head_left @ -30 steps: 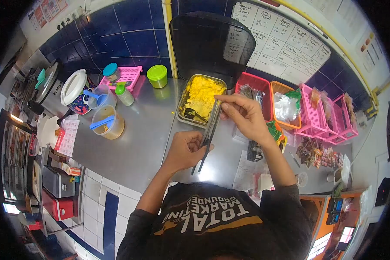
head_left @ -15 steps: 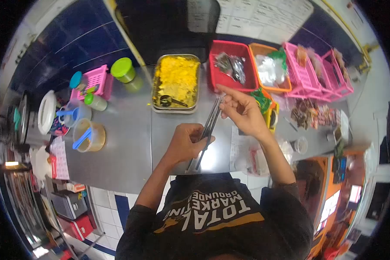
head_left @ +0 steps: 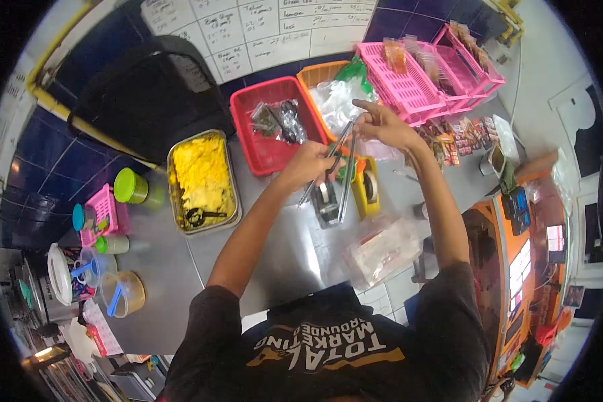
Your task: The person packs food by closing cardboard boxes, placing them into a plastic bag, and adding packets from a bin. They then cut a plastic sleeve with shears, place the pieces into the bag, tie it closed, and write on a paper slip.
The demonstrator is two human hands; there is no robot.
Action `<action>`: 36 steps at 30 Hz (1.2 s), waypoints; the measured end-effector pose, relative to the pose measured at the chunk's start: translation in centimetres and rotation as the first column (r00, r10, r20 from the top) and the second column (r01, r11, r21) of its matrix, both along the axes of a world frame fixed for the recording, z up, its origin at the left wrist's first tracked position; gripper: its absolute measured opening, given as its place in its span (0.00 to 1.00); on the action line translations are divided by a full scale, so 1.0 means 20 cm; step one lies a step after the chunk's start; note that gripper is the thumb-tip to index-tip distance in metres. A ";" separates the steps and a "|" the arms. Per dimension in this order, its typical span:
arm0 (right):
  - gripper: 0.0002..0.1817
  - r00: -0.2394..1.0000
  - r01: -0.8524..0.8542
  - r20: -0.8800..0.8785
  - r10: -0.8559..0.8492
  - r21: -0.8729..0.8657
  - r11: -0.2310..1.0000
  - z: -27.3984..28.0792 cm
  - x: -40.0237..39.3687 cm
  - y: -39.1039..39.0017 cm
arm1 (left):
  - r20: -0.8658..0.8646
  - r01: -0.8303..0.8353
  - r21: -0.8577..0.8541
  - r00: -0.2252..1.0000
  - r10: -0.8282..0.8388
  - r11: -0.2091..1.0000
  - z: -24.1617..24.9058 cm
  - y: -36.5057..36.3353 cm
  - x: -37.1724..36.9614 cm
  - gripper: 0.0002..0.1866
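I see my left hand [head_left: 309,163] gripping the tongs [head_left: 338,171] mid-length, fingers wrapped round them, while my right hand [head_left: 384,124] pinches their upper tip, steadying them above the counter [head_left: 275,248] beside the red basket [head_left: 269,127].

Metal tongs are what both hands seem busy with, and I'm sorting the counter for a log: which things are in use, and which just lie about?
In use:
long metal tongs
left hand, gripping them
right hand, at their upper end

Lying about:
steel tray of yellow food
red plastic basket
pink plastic baskets
green-lidded round tub
clear plastic bags
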State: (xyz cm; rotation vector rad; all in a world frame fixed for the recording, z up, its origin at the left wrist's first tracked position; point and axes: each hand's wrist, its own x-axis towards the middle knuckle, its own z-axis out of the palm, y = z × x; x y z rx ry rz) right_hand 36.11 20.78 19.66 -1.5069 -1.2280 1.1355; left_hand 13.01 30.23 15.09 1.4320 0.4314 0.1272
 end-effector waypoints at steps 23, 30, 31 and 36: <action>0.28 0.795 -0.117 0.564 0.224 -0.219 0.969 -0.22 0.78 0.41 | -0.195 -0.361 0.673 0.755 0.626 0.646 -0.32 0.13 0.74 0.20; 0.21 0.891 0.278 0.295 -0.346 0.251 0.927 0.01 0.69 0.00 | -0.120 -0.361 0.724 0.772 0.624 0.588 -0.38 0.52 0.92 0.30; 0.20 0.885 0.328 0.250 -0.394 0.268 0.906 0.10 0.65 -0.10 | -0.112 -0.355 0.730 0.780 0.615 0.583 -0.39 0.56 0.95 0.31; 0.14 0.829 0.527 0.025 -0.559 0.297 0.796 0.36 0.38 -0.56 | -0.280 -0.061 0.826 0.819 0.502 0.561 -0.42 0.63 0.97 0.26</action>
